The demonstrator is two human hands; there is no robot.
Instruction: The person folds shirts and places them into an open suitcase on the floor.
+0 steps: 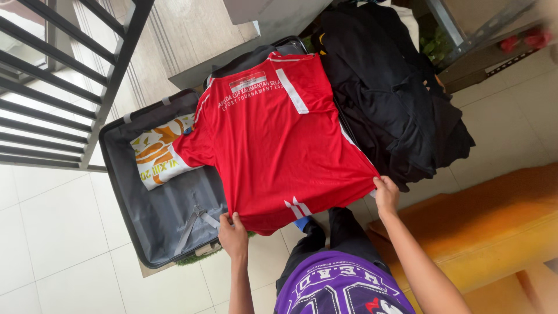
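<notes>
A red sports shirt with white stripes and white lettering lies spread flat over an open grey suitcase. My left hand pinches the shirt's hem at the near left corner. My right hand grips the hem at the near right corner. A folded white, yellow and orange garment lies inside the suitcase, left of the shirt and partly under its sleeve.
A pile of black clothes lies right of the shirt. An orange cushion sits at the near right. Dark metal railing runs along the left. White floor tiles surround the suitcase. My purple shirt fills the bottom centre.
</notes>
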